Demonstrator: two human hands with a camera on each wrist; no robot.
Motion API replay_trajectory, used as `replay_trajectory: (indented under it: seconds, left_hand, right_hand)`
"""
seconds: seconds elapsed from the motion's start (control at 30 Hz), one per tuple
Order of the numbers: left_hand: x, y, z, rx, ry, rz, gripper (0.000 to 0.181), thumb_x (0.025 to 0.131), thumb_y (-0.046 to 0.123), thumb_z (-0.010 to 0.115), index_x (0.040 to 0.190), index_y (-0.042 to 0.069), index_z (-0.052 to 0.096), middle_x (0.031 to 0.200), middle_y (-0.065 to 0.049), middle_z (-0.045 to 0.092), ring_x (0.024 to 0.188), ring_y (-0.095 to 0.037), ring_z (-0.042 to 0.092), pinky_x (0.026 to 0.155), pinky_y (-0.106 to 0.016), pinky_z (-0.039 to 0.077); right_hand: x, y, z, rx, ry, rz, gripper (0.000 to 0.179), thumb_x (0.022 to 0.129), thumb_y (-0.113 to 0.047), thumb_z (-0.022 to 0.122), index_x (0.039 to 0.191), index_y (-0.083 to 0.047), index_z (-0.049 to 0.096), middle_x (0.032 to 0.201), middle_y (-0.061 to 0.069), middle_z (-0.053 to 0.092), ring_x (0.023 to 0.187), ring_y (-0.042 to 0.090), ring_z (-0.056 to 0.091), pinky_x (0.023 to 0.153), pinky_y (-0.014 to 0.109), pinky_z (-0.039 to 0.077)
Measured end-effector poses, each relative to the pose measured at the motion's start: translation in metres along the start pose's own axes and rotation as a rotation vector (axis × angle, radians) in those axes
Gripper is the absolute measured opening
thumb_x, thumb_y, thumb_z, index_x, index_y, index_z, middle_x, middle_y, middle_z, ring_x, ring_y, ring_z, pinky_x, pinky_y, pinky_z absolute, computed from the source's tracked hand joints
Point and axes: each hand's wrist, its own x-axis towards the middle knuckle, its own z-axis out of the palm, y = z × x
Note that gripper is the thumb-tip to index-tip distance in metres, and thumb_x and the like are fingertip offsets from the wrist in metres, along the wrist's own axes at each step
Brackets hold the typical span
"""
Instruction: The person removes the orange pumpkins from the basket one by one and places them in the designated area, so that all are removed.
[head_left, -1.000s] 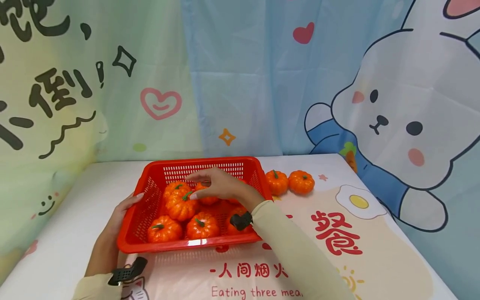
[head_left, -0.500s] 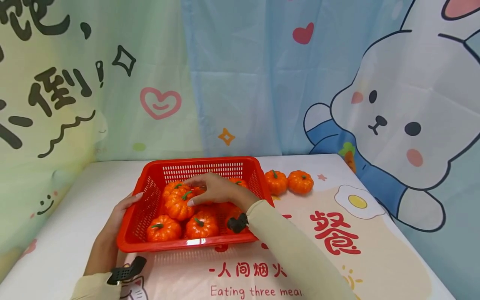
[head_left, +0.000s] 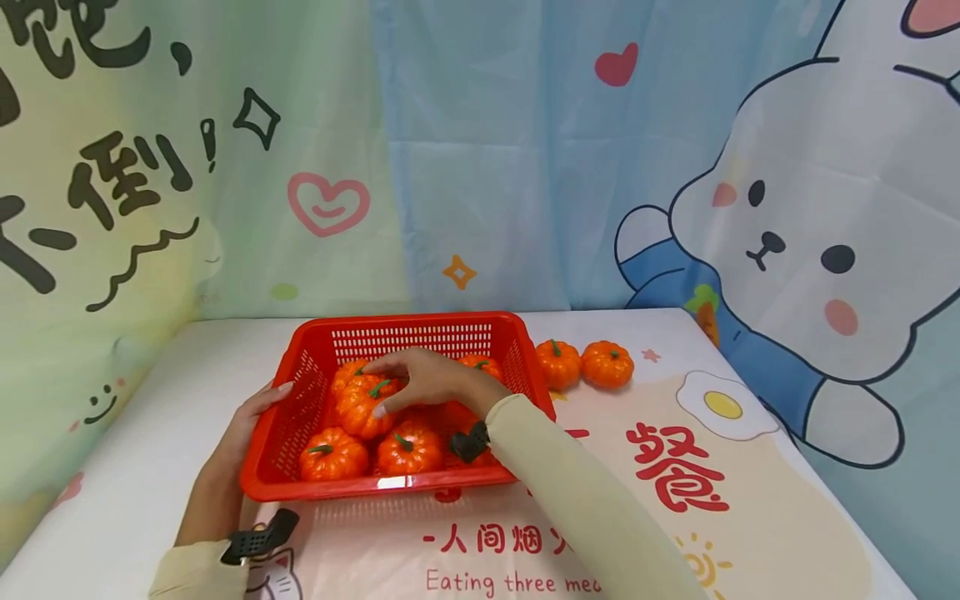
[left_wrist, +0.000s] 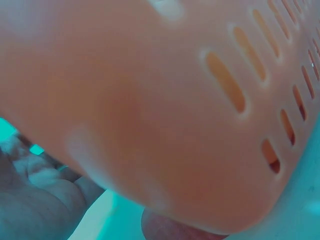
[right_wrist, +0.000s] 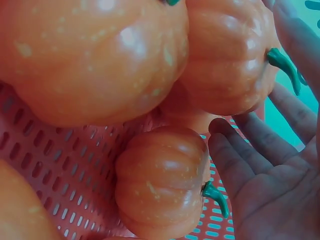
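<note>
A red plastic basket (head_left: 397, 487) with slotted walls holds several small orange pumpkins with green stems. My left hand (head_left: 247, 417) grips the basket's left side, a fingertip at the rim; the left wrist view shows this hand (left_wrist: 45, 185) close against the basket's outer wall (left_wrist: 150, 125). My right hand (head_left: 423, 379) is inside the basket, thumb and fingers spread about the uppermost pumpkin (head_left: 360, 412). In the right wrist view, one pumpkin (right_wrist: 230, 60) lies between the thumb and outstretched fingers of the right hand (right_wrist: 270, 175), with another pumpkin (right_wrist: 160, 185) below.
Two more pumpkins, one (head_left: 558, 364) beside the basket and one (head_left: 607, 364) further right, stand on the table. A printed mat (head_left: 787, 500) lies on the white table (head_left: 135, 467). A patterned curtain (head_left: 480, 167) hangs behind.
My right hand has lowered into the basket and moved slightly left, its thumb coming down beside the uppermost pumpkin. The left hand keeps its place on the basket. The head view shifts slightly.
</note>
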Motion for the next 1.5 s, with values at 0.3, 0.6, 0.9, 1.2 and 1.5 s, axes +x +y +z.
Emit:
replay_trajectory:
  seconds: [0.3,0.6,0.9,1.2,1.5]
  left_hand:
    - [0.0008,0.0,-0.001,-0.02,-0.017,0.007,0.049,0.103,0.039,0.04,0.146,0.021,0.025,0.131,0.0,0.055,0.113,-0.022,0.06,0.091,-0.043,0.05]
    - [0.0015,-0.0016,0.0,-0.004,-0.013,0.017,0.047,0.103,0.038,0.039,0.145,0.021,0.025,0.128,0.001,0.057,0.111,-0.021,0.061,0.089,-0.042,0.052]
    - [0.0009,-0.0004,-0.0014,-0.024,-0.02,0.006,0.046,0.103,0.039,0.04,0.144,0.023,0.026,0.129,0.001,0.056,0.112,-0.021,0.061,0.091,-0.044,0.05]
    - [0.001,-0.0016,-0.0015,-0.026,-0.014,0.01,0.045,0.103,0.038,0.04,0.144,0.023,0.028,0.127,0.002,0.058,0.11,-0.021,0.062,0.089,-0.043,0.051]
    - [0.0016,-0.0025,-0.0017,-0.026,-0.008,0.012,0.045,0.103,0.038,0.04,0.144,0.022,0.027,0.127,0.002,0.058,0.11,-0.021,0.061,0.089,-0.042,0.051]
  right_hand:
    - [0.0029,-0.0007,0.0029,-0.041,-0.005,0.022,0.066,0.082,-0.025,0.08,0.141,-0.017,0.052,0.141,-0.002,0.051,0.126,0.014,0.048,0.103,0.028,0.041]
    - [0.0037,0.0035,0.001,-0.003,-0.007,0.017,0.063,0.083,-0.022,0.079,0.14,-0.018,0.052,0.139,-0.001,0.052,0.123,0.015,0.052,0.098,0.026,0.043]
    - [0.0035,0.0022,0.0025,-0.006,-0.007,0.023,0.06,0.085,-0.019,0.077,0.14,-0.017,0.052,0.139,0.0,0.051,0.124,0.019,0.049,0.099,0.027,0.043]
    - [0.0013,0.0026,0.0034,0.106,0.015,0.026,0.051,0.087,-0.012,0.074,0.134,-0.016,0.055,0.136,0.0,0.052,0.128,0.02,0.047,0.1,0.029,0.043]
    - [0.0018,0.0034,0.0035,0.089,0.027,0.026,0.052,0.086,-0.014,0.075,0.134,-0.016,0.057,0.135,0.001,0.053,0.125,0.02,0.049,0.098,0.028,0.044]
